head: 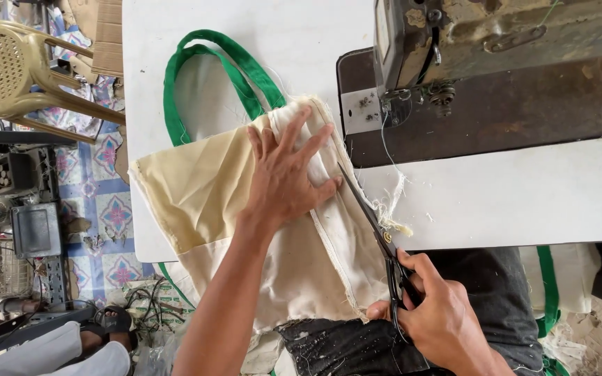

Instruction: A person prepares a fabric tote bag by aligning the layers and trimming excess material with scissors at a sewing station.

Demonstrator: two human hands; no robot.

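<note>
You are trimming the frayed seam edge of the cream cloth bag with green straps (259,230): your left hand (288,174) lies spread flat on it (pinning it to the white surface (510,202)). Your right hand (440,317) is closed through the handles of the long dark scissors (374,230), so I judge the next cut needs the blades kept just beside the stitching.

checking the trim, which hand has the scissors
The right hand grips the black scissors along the bag edge; the left hand only lies flat on the cloth.

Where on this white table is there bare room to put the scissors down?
Bare white table lies right of the scissors, below the sewing machine's dark base. Another free patch lies right of the green handles. It is crowded where the left hand presses the cream bag.
</note>
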